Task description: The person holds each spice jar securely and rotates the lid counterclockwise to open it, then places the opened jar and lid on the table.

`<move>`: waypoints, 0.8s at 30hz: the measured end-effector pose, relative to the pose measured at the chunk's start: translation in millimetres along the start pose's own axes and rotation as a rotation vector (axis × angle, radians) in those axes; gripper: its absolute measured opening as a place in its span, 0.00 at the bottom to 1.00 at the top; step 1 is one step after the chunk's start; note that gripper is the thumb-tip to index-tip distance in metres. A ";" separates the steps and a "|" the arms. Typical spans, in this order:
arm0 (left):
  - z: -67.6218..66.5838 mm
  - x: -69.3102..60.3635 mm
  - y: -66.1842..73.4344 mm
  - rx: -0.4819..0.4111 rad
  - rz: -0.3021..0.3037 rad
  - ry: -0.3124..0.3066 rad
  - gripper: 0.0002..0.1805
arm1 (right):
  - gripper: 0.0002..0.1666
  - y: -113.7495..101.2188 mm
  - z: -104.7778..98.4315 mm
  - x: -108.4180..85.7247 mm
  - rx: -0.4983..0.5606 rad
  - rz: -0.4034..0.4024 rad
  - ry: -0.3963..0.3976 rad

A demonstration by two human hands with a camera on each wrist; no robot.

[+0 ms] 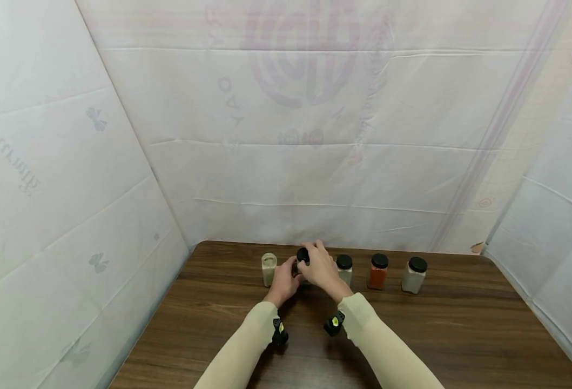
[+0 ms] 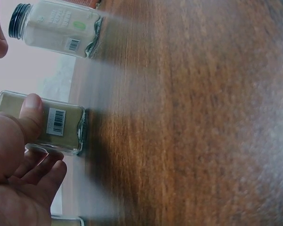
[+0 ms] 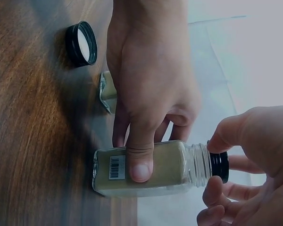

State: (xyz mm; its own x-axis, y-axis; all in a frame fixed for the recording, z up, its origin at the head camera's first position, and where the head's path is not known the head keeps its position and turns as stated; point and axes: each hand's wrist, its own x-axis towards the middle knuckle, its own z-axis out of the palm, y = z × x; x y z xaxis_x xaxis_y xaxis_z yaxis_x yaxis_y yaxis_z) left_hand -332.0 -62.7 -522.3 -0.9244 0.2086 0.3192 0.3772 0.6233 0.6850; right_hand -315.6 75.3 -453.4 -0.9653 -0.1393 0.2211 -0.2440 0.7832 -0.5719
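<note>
My left hand (image 1: 284,282) grips a square glass jar (image 3: 172,162) of greenish-brown powder by its body, the thumb across the side near a barcode label. The jar stands upright on the table. At its top, my right hand (image 1: 322,269) pinches a black screw lid (image 3: 220,165) between thumb and fingers. Glass threads show below that lid, at the jar's neck; whether they are engaged I cannot tell. In the head view both hands hide most of this jar. Just left of my left hand stands a jar without a lid (image 1: 268,269), holding pale powder.
A loose black lid (image 3: 82,44) lies on its side on the wooden table (image 1: 208,302). To the right stand lidded jars: one with pale powder (image 1: 345,274), one with red powder (image 1: 377,274) and one greyish (image 1: 413,278). White cloth walls (image 1: 276,178) surround the table's back and sides.
</note>
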 end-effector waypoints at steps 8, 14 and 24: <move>1.0 -0.2 -0.2 -0.008 0.005 0.003 0.22 | 0.30 1.8 -0.9 -0.8 0.008 -0.006 -0.005; 1.6 0.5 0.5 -0.004 0.010 0.011 0.22 | 0.30 2.4 -3.8 -2.0 -0.005 -0.024 0.014; 2.3 -0.1 1.4 0.003 -0.013 0.009 0.26 | 0.30 2.3 -15.2 -9.4 0.023 -0.036 0.026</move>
State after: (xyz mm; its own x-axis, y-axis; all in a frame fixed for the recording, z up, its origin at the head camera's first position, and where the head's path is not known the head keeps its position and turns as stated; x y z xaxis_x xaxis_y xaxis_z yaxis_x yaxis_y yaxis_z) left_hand -331.5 -60.1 -522.9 -0.9288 0.1939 0.3158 0.3648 0.6279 0.6875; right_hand -305.7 87.6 -444.8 -0.9531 -0.1515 0.2619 -0.2810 0.7638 -0.5810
